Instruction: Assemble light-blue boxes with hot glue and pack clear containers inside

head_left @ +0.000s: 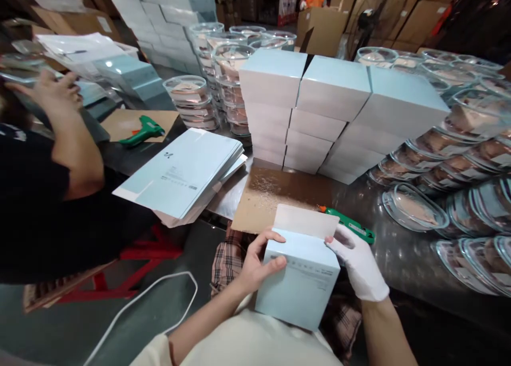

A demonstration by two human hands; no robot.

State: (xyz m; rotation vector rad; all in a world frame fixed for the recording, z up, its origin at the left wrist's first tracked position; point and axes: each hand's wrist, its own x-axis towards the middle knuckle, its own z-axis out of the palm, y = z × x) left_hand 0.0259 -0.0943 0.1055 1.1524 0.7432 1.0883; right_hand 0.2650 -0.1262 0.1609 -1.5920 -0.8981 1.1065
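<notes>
A light-blue cardboard box (297,286) rests against my lap with its white flap (305,221) standing up at the far side. My left hand (259,262) grips the box at its left edge, thumb on the near face and fingers over the top. At the right top corner, my right hand (361,262), in a white glove with a bare fingertip showing, holds the box by the flap's edge. Just beyond the right hand lies a green glue gun (353,225) with an orange tip. A brown cardboard sheet (287,187), strewn with whitish glue strands, is beyond the box.
Flat box blanks (183,171) are piled to the left. Stacked blue-and-white boxes (311,115) stand ahead. Round glass containers (415,206) crowd the right side. A co-worker's arm (75,137) is at far left, near another green glue gun (143,130). A white cable (136,297) hangs below.
</notes>
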